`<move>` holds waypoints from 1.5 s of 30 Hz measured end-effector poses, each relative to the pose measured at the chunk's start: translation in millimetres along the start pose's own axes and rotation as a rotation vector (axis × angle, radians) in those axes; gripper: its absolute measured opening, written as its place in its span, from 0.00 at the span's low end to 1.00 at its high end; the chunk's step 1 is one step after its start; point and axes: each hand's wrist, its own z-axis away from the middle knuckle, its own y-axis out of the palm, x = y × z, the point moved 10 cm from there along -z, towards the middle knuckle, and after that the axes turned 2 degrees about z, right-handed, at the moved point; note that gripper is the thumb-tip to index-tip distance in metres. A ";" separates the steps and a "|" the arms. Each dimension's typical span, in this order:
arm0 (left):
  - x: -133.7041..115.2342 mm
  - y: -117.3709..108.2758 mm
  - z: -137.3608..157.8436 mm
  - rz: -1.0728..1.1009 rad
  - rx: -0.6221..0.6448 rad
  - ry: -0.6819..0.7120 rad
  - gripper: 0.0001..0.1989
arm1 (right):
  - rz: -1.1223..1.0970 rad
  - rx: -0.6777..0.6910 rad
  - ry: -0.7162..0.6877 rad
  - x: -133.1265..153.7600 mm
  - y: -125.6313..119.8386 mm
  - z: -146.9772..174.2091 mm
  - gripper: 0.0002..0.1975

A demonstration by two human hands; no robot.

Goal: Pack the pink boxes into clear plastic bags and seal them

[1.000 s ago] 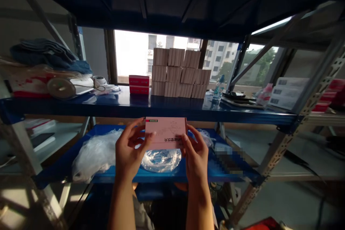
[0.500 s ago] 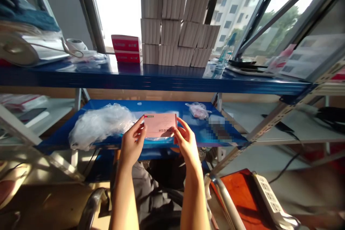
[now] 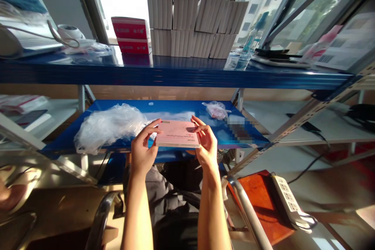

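A flat pink box (image 3: 177,133) with printed lettering, upside down to me, is held level above the front of the lower blue shelf. At its left end my left hand (image 3: 144,146) is closed, thumb below and fingers on the upper edge. My right hand (image 3: 207,142) grips the opposite end the same way, its index finger lifted a little off the corner. Just left of the hands a heap of clear plastic bags (image 3: 108,127) lies on the blue shelf (image 3: 178,106). Beyond the right hand sits a small knotted plastic bag (image 3: 216,109).
Stacked pale boxes (image 3: 187,15) stand on the upper blue shelf (image 3: 175,76), with two red boxes (image 3: 131,35) beside them. A teal bottle (image 3: 253,39) is further right. Chair armrests (image 3: 247,211) flank me. A power strip (image 3: 285,195) lies on a reddish-brown stool (image 3: 258,203).
The pink box has been turned to show a different printed face and tilted so its near edge shows. Both hands keep hold of it. The view has shifted downward and closer.
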 end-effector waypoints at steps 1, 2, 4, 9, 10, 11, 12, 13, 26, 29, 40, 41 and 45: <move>-1.0 -0.1 0.1 -0.006 0.001 -0.003 0.13 | 0.001 -0.006 -0.001 1.5 0.3 0.2 0.17; -1.7 -0.1 0.2 -0.011 0.004 -0.008 0.12 | 0.007 -0.010 0.003 2.2 0.5 0.2 0.18; -2.6 -0.7 0.2 -0.014 0.008 -0.015 0.11 | 0.024 -0.012 0.025 1.5 0.7 0.0 0.21; 5.2 -6.8 0.4 0.009 -0.027 -0.073 0.16 | 0.054 0.000 0.105 -11.0 1.8 -0.4 0.24; 9.4 -8.0 0.8 0.014 -0.037 -0.104 0.20 | 0.053 -0.013 0.136 -15.9 0.9 0.1 0.25; 14.1 -9.3 1.3 0.016 -0.053 -0.140 0.24 | 0.049 -0.030 0.174 -21.6 -0.3 0.8 0.26; 18.9 -10.7 2.0 0.017 -0.073 -0.178 0.28 | 0.044 -0.048 0.214 -27.4 -1.5 1.7 0.28; 23.1 -12.1 2.8 0.019 -0.097 -0.211 0.31 | 0.038 -0.064 0.251 -32.8 -2.5 2.7 0.31; 84.1 -12.7 12.0 -0.111 -0.311 -0.270 0.25 | 0.094 -0.337 0.336 -98.4 -7.9 11.6 0.34; 102.5 -13.2 10.9 -0.212 -0.263 -0.269 0.23 | 0.115 -0.298 0.362 -120.2 -6.7 9.8 0.35; 134.0 -22.3 13.4 -0.564 -0.158 -0.078 0.13 | 0.680 -0.339 0.292 -142.2 -57.6 15.7 0.21; 132.4 -15.0 14.2 -0.554 -0.123 -0.065 0.12 | 0.667 -0.291 0.278 -143.9 -52.7 13.8 0.22; 123.4 2.8 16.6 -0.562 -0.103 -0.055 0.10 | 0.637 -0.084 0.260 -147.2 -25.9 10.2 0.23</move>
